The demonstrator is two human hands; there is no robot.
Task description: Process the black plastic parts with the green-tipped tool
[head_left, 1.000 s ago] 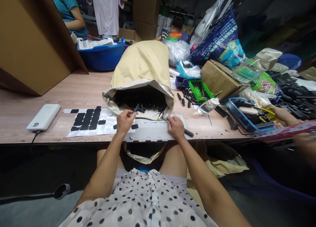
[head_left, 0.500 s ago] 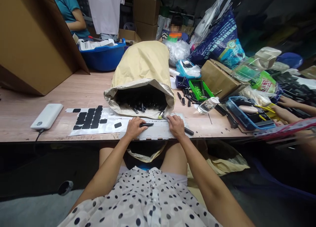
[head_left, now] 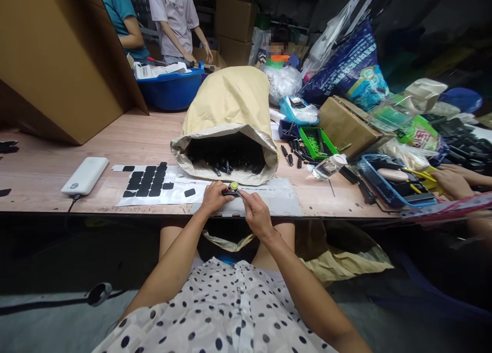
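My left hand [head_left: 214,197] is closed around a small black slim part [head_left: 229,193], held low over a grey board [head_left: 282,199] at the table's front edge. My right hand [head_left: 257,212] grips what looks like a small hammer [head_left: 233,186], its round yellow-green head just above the black part. Whether the head touches the part I cannot tell. Directly behind both hands lies a tan sack [head_left: 230,94], its mouth facing me, with several black parts [head_left: 226,167] inside. Left of my hands is a white sheet [head_left: 179,195] bearing rows of black rounded stickers [head_left: 148,181].
A white power bank [head_left: 85,176] with a cable lies left. On the right are a green tray [head_left: 317,143], loose black parts [head_left: 290,158], a clear bottle [head_left: 328,166] and a blue basket [head_left: 395,181]. A co-worker's hand [head_left: 455,181] is far right; others stand behind.
My right hand has brought the hammer leftwards, its head now over the black part in my left hand. The view has shifted slightly. A person at the back has lowered their arms.
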